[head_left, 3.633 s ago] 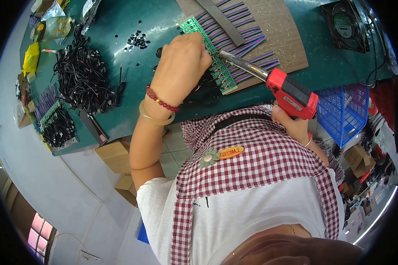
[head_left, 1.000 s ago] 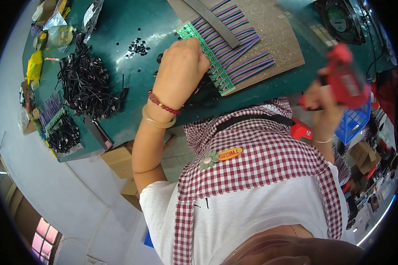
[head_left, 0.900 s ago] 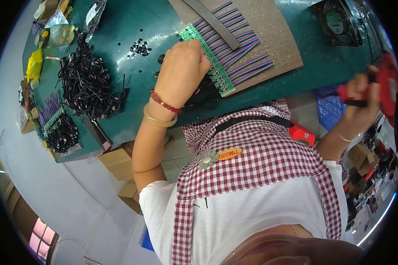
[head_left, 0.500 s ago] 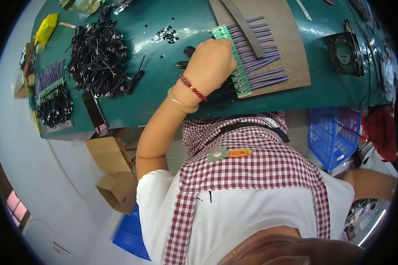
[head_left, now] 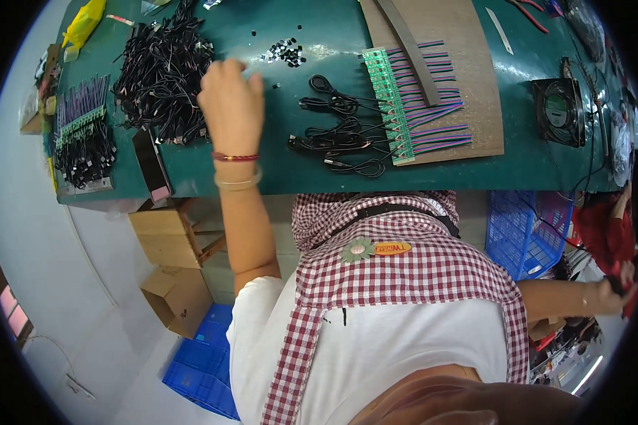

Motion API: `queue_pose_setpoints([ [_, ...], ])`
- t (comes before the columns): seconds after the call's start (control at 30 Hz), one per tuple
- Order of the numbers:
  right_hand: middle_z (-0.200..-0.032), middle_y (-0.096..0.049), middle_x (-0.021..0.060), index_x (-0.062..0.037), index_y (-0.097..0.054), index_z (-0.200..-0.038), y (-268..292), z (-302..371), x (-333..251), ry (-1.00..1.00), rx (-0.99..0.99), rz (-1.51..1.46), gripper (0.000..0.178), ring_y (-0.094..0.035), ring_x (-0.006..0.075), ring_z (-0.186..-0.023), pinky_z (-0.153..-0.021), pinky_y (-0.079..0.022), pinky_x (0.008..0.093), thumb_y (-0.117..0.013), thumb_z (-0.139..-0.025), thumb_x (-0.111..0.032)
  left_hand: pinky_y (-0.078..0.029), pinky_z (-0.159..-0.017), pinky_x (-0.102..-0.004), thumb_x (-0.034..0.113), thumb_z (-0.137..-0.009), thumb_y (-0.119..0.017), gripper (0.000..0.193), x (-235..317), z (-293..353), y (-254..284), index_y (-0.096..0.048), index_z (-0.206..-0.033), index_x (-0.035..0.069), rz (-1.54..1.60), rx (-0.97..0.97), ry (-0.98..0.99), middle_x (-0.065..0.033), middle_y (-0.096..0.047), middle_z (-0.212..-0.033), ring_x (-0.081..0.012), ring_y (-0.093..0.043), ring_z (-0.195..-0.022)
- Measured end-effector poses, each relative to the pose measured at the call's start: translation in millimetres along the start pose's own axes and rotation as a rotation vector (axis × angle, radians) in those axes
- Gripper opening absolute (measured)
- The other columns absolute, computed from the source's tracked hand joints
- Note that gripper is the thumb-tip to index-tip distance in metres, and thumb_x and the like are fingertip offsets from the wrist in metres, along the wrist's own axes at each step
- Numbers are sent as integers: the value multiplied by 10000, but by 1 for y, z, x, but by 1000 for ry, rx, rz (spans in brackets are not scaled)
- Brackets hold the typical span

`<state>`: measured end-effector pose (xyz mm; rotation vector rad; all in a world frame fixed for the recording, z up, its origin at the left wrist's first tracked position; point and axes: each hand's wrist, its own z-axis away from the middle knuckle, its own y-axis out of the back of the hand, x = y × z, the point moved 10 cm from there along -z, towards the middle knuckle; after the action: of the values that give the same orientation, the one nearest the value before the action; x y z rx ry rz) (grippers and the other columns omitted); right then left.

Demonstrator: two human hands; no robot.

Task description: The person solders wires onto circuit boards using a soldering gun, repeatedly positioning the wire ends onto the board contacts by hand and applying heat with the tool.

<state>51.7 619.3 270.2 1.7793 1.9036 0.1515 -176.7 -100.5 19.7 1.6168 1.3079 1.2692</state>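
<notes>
My left hand (head_left: 232,103) is at the right edge of a tangled heap of black cables (head_left: 159,85), back of the hand up. Its fingers are bent and slightly apart, with nothing visible in them; the fingertips are partly hidden. To its right lies a green circuit board strip (head_left: 390,106), with several black cables (head_left: 333,138) attached on its left side and thin coloured wires (head_left: 439,134) on its right. Far off at the right, away from the table, my right hand (head_left: 606,296) is closed around something small and dark that I cannot make out.
A grey metal bar (head_left: 411,53) lies across the wires on a brown board (head_left: 485,106). Small black parts (head_left: 283,53) are scattered behind. A phone (head_left: 151,166), finished strips (head_left: 84,127) and a fan (head_left: 558,106) lie on the green table. A blue crate (head_left: 524,234) stands below it.
My left hand has left the circuit board strip and moved left to the cable heap, uncovering the attached cables. My right hand has come into clearer view at the far right.
</notes>
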Motion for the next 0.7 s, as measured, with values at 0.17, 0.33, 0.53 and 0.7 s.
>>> queue_pose_setpoints([
  [0.17, -1019, -516, 244, 154, -318, -1323, -106, 99, -6, -966, 32, -980, 505, -550, 316, -1010, -899, -457, 345, -490, -943, -131, -459, -726, -415, 112, -815, -652, 124, -2, 7, -1, -592, -875, 22, -108, -52, -69, -120, -596, -878, -310, -579, -826],
  [0.33, -796, -377, 27, 58, -324, -1335, -233, 159, -188, -1183, -492, -1482, 483, -319, 87, -638, -543, -313, 217, -530, -921, -82, -445, -568, -300, 29, -827, -638, 67, 91, -2, 26, -582, -846, -3, 599, -117, -100, -101, -554, -733, -214, -538, -585],
  [0.53, -865, -644, 104, 41, -521, -1154, -319, 199, -320, -866, -996, -1168, 389, -638, 163, -746, -671, -530, 285, -670, -798, -10, -418, -504, -242, -13, -782, -664, 82, 166, 12, 24, -593, -821, -2, 886, -240, -167, -64, -538, -725, -136, -535, -576],
  [0.7, -887, -656, 60, 21, -576, -1078, -326, 209, -327, -872, -1020, -1219, 319, -630, 127, -794, -720, -526, 265, -698, -789, -37, -409, -490, -225, 4, -797, -666, 87, 174, 18, 7, -582, -812, -11, 1141, -389, -15, -31, -582, -724, -60, -519, -565],
])
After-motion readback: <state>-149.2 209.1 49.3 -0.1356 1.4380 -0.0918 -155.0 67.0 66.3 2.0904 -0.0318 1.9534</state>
